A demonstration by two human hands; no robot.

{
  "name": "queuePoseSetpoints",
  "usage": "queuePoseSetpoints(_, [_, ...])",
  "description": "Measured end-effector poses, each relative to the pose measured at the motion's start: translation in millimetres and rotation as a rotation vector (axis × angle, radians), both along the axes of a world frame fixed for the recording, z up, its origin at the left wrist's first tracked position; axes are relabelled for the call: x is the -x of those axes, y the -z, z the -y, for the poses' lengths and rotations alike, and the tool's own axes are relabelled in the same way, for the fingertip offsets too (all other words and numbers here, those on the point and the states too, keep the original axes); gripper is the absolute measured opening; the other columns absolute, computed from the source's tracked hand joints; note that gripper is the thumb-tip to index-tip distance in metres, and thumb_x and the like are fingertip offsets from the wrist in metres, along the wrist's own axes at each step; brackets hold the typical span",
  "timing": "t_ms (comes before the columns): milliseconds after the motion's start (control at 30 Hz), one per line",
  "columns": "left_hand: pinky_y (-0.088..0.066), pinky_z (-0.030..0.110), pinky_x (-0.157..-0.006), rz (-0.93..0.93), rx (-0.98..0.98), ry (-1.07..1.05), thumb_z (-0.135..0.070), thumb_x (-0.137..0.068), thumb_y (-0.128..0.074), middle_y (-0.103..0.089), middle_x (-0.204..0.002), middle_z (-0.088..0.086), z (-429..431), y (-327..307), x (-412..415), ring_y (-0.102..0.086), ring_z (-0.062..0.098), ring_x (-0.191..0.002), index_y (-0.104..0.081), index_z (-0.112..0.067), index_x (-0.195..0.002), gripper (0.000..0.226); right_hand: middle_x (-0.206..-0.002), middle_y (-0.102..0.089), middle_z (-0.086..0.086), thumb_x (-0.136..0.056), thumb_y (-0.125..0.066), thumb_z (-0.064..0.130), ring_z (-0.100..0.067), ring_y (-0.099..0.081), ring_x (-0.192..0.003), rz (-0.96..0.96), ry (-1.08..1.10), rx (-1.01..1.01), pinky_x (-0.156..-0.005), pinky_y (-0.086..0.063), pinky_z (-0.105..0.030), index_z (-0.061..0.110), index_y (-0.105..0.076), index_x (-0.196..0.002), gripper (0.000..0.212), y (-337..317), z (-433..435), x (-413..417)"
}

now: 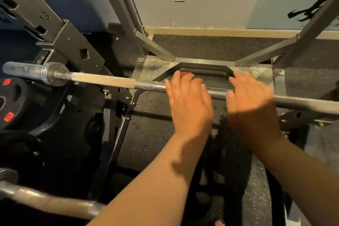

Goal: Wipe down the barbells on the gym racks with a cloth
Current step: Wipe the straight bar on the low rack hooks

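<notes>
Barbell (110, 80) lies crosswise on the black rack (69, 42), its sleeve end pointing left above a weight plate (11, 101). Both forearms reach forward side by side. The left hand (190, 102) and right hand (251, 102) lie palm-down across the shaft, fingers straight and slightly apart (not curled round it).

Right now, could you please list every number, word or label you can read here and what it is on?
"12": stamped on the dark rack upright, upper left.
"13": same upright, just below the 12.
Red labels on the black weight plate: too blurred to read.
Black brush marking, upper right: not legible as text.
Barbell: no readable text.
</notes>
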State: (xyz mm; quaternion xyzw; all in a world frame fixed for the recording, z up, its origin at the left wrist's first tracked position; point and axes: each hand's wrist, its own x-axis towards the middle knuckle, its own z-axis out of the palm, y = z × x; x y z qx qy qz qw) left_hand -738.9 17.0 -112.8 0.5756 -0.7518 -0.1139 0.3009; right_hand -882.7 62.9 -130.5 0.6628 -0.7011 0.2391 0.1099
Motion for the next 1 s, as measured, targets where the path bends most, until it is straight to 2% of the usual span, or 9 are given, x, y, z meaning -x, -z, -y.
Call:
queuePoseSetpoints(167, [-0.006,0.041,-0.125,0.098,0.101,0.297,-0.021,-0.101,-0.049,-0.062,-0.128,0.004,4.5,5.6,-7.5,-0.044,0.028,-0.137,-0.067,-0.015,-0.116,0.025,-0.129,-0.064,-0.027,-0.107,-0.034,0.018,-0.039,-0.062,-0.118,0.033,0.058,-0.061,-0.099,-0.049,-0.053,-0.006,-0.063,-0.126,0.042,-0.2,10.2,-13.7])
queuePoseSetpoints(267, [0.000,0.041,-0.127,0.107,0.017,0.205,-0.027,-0.106,-0.040,-0.055,-0.140,-0.005,16.5,5.0,-43.4,-0.034,0.017,-0.145,-0.062,-0.022,-0.130,0.033,-0.134,-0.062,-0.023,-0.105,-0.031,0.024,-0.032,-0.062,-0.114,0.098,0.097,-0.104,-0.094,-0.051,-0.044,-0.001,-0.061,-0.131,0.047,-7.2,8.9,-16.2])
queuePoseSetpoints(367, [0.000,0.046,-0.127,0.022,-0.041,0.050,-0.028,-0.106,-0.036,-0.056,-0.138,-0.004,23.2,2.4,-54.4,-0.031,0.018,-0.147,-0.063,-0.021,-0.124,0.033,-0.134,-0.062,-0.022,-0.104,-0.026,0.028,-0.029,-0.061,-0.107,0.113,0.121,-0.140,-0.086,-0.050,-0.042,0.001,-0.060,-0.131,0.051,-6.8,12.2,-20.6])
queuePoseSetpoints(467, [0.002,0.051,-0.127,0.075,-0.079,-0.071,-0.026,-0.106,-0.034,-0.055,-0.136,0.000,15.3,-3.8,-25.5,-0.029,0.024,-0.148,-0.063,-0.020,-0.118,0.032,-0.144,-0.055,-0.021,-0.106,-0.027,0.030,-0.033,-0.055,-0.128,0.114,0.163,-0.132,-0.099,-0.044,-0.046,0.003,-0.053,-0.141,0.052,-1.1,8.0,-23.7])
queuePoseSetpoints(633, [0.005,0.040,-0.124,0.147,0.103,0.279,-0.017,-0.101,-0.042,-0.061,-0.133,0.008,12.2,-0.8,-32.2,-0.041,0.030,-0.140,-0.065,-0.011,-0.120,0.031,-0.142,-0.056,-0.023,-0.108,-0.028,0.031,-0.039,-0.054,-0.129,0.109,0.192,-0.135,-0.105,-0.042,-0.053,0.002,-0.052,-0.141,0.050,-2.5,6.2,-29.8])
queuePoseSetpoints(700, [-0.001,0.042,-0.126,0.155,0.100,0.283,-0.016,-0.103,-0.043,-0.059,-0.138,0.005,21.9,3.0,-58.0,-0.040,0.026,-0.143,-0.063,-0.013,-0.127,0.031,-0.134,-0.060,-0.025,-0.107,-0.029,0.028,-0.041,-0.058,-0.120,0.114,0.225,-0.122,-0.099,-0.045,-0.053,0.001,-0.056,-0.135,0.047,-7.3,9.5,-31.9])
queuePoseSetpoints(800, [0.004,0.042,-0.127,0.082,0.006,0.117,-0.023,-0.106,-0.039,-0.054,-0.143,-0.001,33.4,3.1,-81.7,-0.029,0.019,-0.148,-0.061,-0.018,-0.131,0.034,-0.117,-0.064,-0.026,-0.103,-0.033,0.020,-0.041,-0.062,-0.103,0.131,0.197,-0.084,-0.085,-0.052,-0.053,-0.002,-0.062,-0.120,0.040,-12.7,21.4,-46.3])
queuePoseSetpoints(933, [0.007,0.050,-0.126,0.023,-0.034,-0.056,-0.020,-0.104,-0.039,-0.055,-0.139,0.003,24.0,1.8,-50.7,-0.025,0.027,-0.150,-0.062,-0.014,-0.124,0.031,-0.142,-0.059,-0.022,-0.110,-0.026,0.026,-0.035,-0.051,-0.138,0.022,0.105,-0.143,-0.105,-0.044,-0.054,-0.001,-0.059,-0.137,0.050,-3.3,39.5,-66.1])
queuePoseSetpoints(1000, [0.001,0.053,-0.126,0.054,0.030,0.058,-0.016,-0.100,-0.041,-0.059,-0.136,0.008,17.3,4.7,-43.4,-0.033,0.032,-0.146,-0.064,-0.009,-0.122,0.033,-0.140,-0.061,-0.020,-0.110,-0.027,0.026,-0.035,-0.053,-0.136,0.029,0.118,-0.122,-0.104,-0.045,-0.054,0.000,-0.062,-0.133,0.050,-0.7,41.9,-67.7])
